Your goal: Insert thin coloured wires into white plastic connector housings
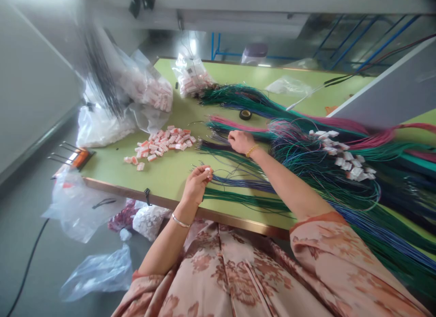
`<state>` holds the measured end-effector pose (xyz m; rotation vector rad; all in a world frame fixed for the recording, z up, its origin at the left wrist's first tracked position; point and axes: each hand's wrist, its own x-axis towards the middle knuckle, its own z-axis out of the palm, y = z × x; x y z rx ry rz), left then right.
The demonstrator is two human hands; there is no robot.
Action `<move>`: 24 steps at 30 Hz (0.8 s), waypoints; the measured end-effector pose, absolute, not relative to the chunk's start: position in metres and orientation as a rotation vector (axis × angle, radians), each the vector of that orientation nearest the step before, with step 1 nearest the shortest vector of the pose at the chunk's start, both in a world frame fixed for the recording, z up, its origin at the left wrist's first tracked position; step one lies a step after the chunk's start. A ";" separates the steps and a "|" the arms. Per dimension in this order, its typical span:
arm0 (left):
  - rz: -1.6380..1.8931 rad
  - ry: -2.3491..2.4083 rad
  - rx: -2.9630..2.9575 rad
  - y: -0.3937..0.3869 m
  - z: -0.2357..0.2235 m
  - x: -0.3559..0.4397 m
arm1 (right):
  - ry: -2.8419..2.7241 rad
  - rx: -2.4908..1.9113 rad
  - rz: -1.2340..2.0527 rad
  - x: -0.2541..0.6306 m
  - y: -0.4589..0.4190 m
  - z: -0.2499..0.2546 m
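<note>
Close to the table's front edge, my left hand [195, 185] pinches a small white-and-orange connector housing [208, 171]. Thin wires run to the right beside those fingers. My right hand [241, 142] reaches down over the wire bundles, its fingers curled together at the ends of a dark bundle [218, 147]. What those fingertips grip is hidden. A blue bundle [245, 183] and a green bundle [238, 196] lie nearest to me, with pink wires [230, 123] beyond my right hand. Loose connector housings [163, 142] form a pile left of the wires.
Finished-looking white connectors [347, 158] cluster on tangled wires at right. Black tape [245, 114] lies behind my right hand. Bags of housings [192, 76] stand at the back left. An orange pronged holder [77, 159] sits at the left corner; a grey panel [391, 94] rises at right.
</note>
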<state>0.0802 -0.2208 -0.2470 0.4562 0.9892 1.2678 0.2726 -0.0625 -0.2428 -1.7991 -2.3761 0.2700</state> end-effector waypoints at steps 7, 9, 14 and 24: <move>1.261 0.989 0.442 -0.220 -0.247 0.080 | -2.444 -1.759 0.215 0.278 -0.067 -0.237; 1.258 0.989 0.446 -0.220 -0.247 0.081 | -2.377 -1.741 0.261 0.277 -0.066 -0.237; 1.260 0.997 0.448 -0.221 -0.246 0.082 | -2.180 -1.543 0.497 0.258 -0.052 -0.240; 1.297 0.950 0.407 -0.218 -0.241 0.083 | -1.920 -1.174 0.904 0.231 -0.072 -0.222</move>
